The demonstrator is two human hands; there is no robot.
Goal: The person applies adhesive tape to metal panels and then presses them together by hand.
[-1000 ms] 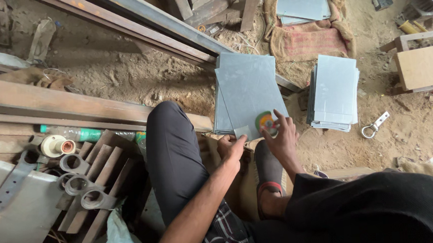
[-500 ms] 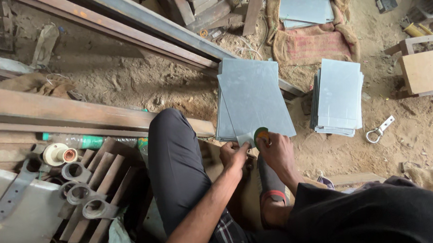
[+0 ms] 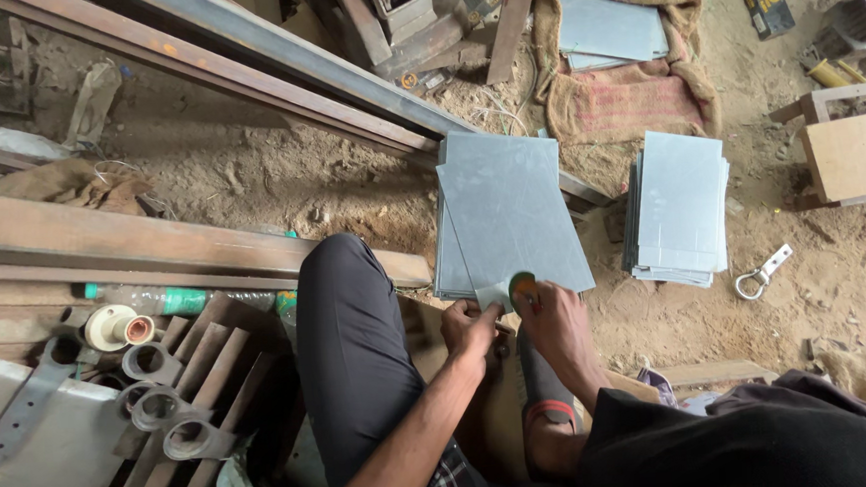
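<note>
My left hand [image 3: 470, 329] grips the near edge of the top grey metal sheet [image 3: 506, 209] on a stack lying on the sandy ground. My right hand [image 3: 556, 321] is beside it, holding a small round green and orange tool [image 3: 523, 287] against the sheet's near edge. My black-trousered knee [image 3: 345, 279] is bent up just left of the hands. My foot in a sandal [image 3: 543, 397] is below them.
A second stack of grey sheets [image 3: 678, 206] lies to the right, with a metal shackle [image 3: 760, 272] near it. More sheets rest on burlap [image 3: 608, 32] behind. Long steel beams [image 3: 271, 53] run across the back. Pipe clamps [image 3: 166, 390] and a plastic bottle [image 3: 171, 300] lie left. A wooden stool [image 3: 853, 153] stands at right.
Both hands have slid toward me along the top sheet, from its middle to its near edge. The round tool moved with my right hand.
</note>
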